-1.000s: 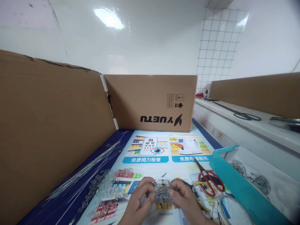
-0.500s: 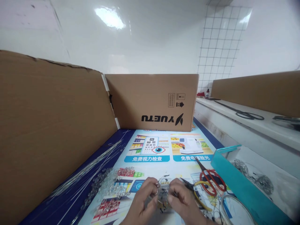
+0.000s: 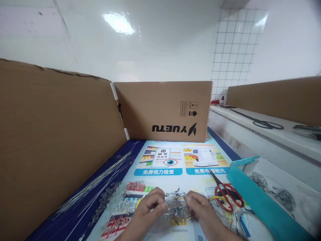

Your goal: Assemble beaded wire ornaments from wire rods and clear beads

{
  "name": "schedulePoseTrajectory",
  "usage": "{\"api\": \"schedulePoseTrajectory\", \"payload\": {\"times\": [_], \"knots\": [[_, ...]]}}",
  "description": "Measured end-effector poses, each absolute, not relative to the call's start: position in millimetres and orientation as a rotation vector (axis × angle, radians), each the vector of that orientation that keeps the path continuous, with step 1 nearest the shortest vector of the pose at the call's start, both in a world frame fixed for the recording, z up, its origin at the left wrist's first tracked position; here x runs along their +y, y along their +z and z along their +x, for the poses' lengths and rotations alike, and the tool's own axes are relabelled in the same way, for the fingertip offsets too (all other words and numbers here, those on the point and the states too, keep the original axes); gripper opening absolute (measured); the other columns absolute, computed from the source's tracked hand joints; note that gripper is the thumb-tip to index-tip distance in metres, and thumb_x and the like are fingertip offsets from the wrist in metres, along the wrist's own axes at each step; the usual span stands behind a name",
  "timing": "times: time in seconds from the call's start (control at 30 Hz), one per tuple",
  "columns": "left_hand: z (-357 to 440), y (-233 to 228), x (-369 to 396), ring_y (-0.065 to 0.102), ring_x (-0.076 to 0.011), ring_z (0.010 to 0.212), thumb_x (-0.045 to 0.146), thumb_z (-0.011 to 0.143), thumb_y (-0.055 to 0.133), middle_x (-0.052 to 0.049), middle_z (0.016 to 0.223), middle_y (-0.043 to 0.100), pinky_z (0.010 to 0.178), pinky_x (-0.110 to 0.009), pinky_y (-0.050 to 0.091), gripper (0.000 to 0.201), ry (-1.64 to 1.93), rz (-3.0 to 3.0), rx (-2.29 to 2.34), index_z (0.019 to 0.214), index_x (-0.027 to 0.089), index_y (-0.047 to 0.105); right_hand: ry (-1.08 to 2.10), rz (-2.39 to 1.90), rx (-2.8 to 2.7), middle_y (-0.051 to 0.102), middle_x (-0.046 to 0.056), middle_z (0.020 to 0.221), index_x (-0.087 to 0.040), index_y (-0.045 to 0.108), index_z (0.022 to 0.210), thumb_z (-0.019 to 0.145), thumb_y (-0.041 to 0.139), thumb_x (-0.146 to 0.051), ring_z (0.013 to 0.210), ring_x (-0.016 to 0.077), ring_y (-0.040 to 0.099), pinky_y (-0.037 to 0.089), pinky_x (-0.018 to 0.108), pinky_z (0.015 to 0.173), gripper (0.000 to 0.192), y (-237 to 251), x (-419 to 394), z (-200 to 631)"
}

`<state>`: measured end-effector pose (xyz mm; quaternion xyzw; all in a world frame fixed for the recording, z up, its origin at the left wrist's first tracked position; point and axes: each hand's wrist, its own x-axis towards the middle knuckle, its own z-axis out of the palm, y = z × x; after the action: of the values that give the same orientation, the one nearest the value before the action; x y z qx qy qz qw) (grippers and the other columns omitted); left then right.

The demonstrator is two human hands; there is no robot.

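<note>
Both hands spreading slightly apart since earlier frame; left hand (image 3: 150, 206) and right hand (image 3: 200, 207) fingers pinching wired bead piece (image 3: 176, 207) taut for working; scissors (image 3: 227, 194) lying near.

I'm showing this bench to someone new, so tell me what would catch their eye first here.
First, the two hands, left hand and right hand, low in the middle, pinching a small clear beaded piece between them. Next, the red scissors just to their right on the bright poster, beside a teal tray. Behind, cardboard walls box in the bench, one printed YUETU upside down.
</note>
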<state>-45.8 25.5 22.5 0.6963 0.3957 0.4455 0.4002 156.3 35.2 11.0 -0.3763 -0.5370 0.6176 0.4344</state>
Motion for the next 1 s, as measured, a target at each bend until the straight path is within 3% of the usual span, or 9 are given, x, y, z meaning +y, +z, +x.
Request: {"api": "schedulePoseTrajectory", "payload": {"times": [0.3, 0.53, 0.67, 0.83, 1.0], "knots": [[-57.3, 27.1, 34.8, 0.042, -0.0136, 0.068, 0.036, 0.078, 0.057, 0.000, 0.070, 0.044, 0.063, -0.025, 0.034, 0.029, 1.159, 1.599, 0.921, 0.059, 0.017, 0.048, 1.581, -0.926, -1.331, 0.052, -0.001, 0.055, -0.016, 0.051, 0.061, 0.078, 0.056, -0.047, 0.051, 0.0091, 0.043, 0.033, 0.022, 0.052, 0.035, 20.1, 41.3, 162.3], [-49.3, 11.6, 39.7, 0.037, -0.0084, 0.051, 0.046, 0.073, 0.060, 0.004, 0.061, 0.040, 0.045, -0.019, 0.030, 0.036, 1.247, 1.344, 1.067, 0.057, 0.017, 0.046, 1.535, -1.016, -1.259, 0.052, -0.001, 0.065, -0.019, 0.060, 0.082, 0.074, 0.059, -0.048, 0.059, 0.0122, 0.050, 0.034, 0.020, 0.048, 0.030, 19.4, 44.1, 159.8], [-47.4, 11.7, 36.9, 0.033, -0.0079, 0.044, 0.048, 0.074, 0.057, 0.007, 0.050, 0.037, 0.042, -0.019, 0.028, 0.035, 1.228, 1.285, 1.161, 0.059, 0.019, 0.044, 1.569, -0.992, -1.224, 0.056, 0.003, 0.082, -0.022, 0.056, 0.097, 0.070, 0.062, -0.048, 0.067, 0.0148, 0.054, 0.036, 0.020, 0.046, 0.038, 17.2, 41.6, 156.9], [-41.7, 22.2, 26.5, 0.036, -0.0085, 0.049, 0.042, 0.079, 0.054, 0.006, 0.055, 0.038, 0.046, -0.019, 0.031, 0.030, 1.178, 1.342, 1.208, 0.062, 0.018, 0.046, 1.582, -0.986, -1.176, 0.050, 0.008, 0.119, -0.027, 0.050, 0.114, 0.067, 0.065, -0.042, 0.081, 0.0192, 0.057, 0.042, 0.025, 0.053, 0.051, 12.3, 39.9, 157.4], [-38.2, 28.9, 22.0, 0.038, -0.0091, 0.052, 0.038, 0.081, 0.053, 0.005, 0.058, 0.039, 0.048, -0.020, 0.033, 0.028, 1.149, 1.426, 1.248, 0.062, 0.018, 0.048, 1.708, -0.912, -1.094, 0.054, 0.006, 0.113, -0.027, 0.053, 0.111, 0.064, 0.064, -0.037, 0.085, 0.0213, 0.055, 0.042, 0.026, 0.054, 0.049, 14.3, 38.6, 156.0]]}}
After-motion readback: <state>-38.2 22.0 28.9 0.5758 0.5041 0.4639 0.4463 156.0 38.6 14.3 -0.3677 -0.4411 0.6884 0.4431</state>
